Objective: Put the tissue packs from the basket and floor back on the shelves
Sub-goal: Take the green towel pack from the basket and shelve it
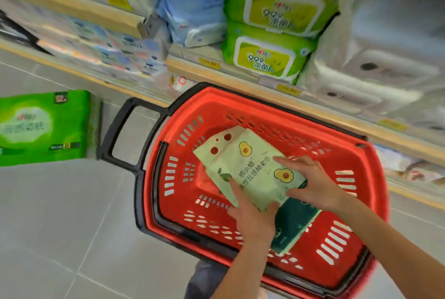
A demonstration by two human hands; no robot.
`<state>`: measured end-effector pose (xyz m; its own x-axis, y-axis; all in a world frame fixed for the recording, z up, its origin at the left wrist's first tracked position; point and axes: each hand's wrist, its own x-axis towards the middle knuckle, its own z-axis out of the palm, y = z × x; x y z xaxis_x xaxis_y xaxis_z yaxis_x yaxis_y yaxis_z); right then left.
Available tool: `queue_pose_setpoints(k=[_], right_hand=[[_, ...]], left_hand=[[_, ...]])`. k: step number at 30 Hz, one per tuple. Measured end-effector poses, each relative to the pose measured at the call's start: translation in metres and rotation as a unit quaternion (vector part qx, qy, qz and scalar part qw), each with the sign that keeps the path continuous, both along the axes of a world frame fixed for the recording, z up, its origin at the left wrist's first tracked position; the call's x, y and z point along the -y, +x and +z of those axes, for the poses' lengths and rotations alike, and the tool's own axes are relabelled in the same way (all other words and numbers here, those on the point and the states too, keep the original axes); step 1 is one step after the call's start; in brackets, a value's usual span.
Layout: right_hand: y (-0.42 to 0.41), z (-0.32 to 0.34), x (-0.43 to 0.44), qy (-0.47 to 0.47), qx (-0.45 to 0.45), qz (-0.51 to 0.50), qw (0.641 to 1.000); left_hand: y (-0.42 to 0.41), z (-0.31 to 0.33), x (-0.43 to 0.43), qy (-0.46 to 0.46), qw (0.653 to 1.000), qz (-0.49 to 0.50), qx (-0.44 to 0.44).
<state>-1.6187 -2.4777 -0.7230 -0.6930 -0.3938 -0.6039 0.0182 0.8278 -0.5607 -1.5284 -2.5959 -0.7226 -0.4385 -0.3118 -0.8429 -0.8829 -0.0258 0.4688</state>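
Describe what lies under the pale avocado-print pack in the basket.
A dark green pack shows partly beneath its near corner. The rest is covered by the pale pack, the left hand and right hand.

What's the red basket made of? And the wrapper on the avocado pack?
The red basket: hard moulded plastic, it seems, slightly shiny, with cut-out slots. The avocado pack: probably soft plastic film, matte and printed; could be paper.
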Motion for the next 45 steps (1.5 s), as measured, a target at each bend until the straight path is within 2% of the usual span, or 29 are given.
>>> queue_pose_setpoints(k=[4,8,13,20,31,38,45], right_hand=[[0.018,0.062,-0.002,-0.020,-0.052,-0.012,0.998],[0.046,0.131,-0.004,-0.048,-0.106,-0.051,0.992],[0.074,0.215,-0.006,-0.108,-0.180,-0.114,0.971],[0.114,0.344,-0.004,-0.165,-0.277,-0.198,0.926],[0.209,0.566,0.003,-0.181,-0.455,-0.272,0.829],[0.252,0.695,-0.004,-0.198,-0.553,-0.260,0.766],[0.283,0.785,-0.061,-0.213,-0.642,-0.266,0.687]], left_hand=[[0.011,0.063,0.007,-0.004,0.999,-0.005,-0.042],[0.023,0.135,0.016,-0.029,0.991,-0.064,-0.110],[0.030,0.219,0.029,-0.085,0.963,-0.139,-0.216],[0.043,0.348,0.043,-0.130,0.900,-0.227,-0.350],[0.094,0.567,0.065,-0.153,0.750,-0.327,-0.554],[0.121,0.694,0.058,-0.159,0.668,-0.315,-0.655],[0.143,0.796,-0.001,-0.193,0.568,-0.321,-0.732]])
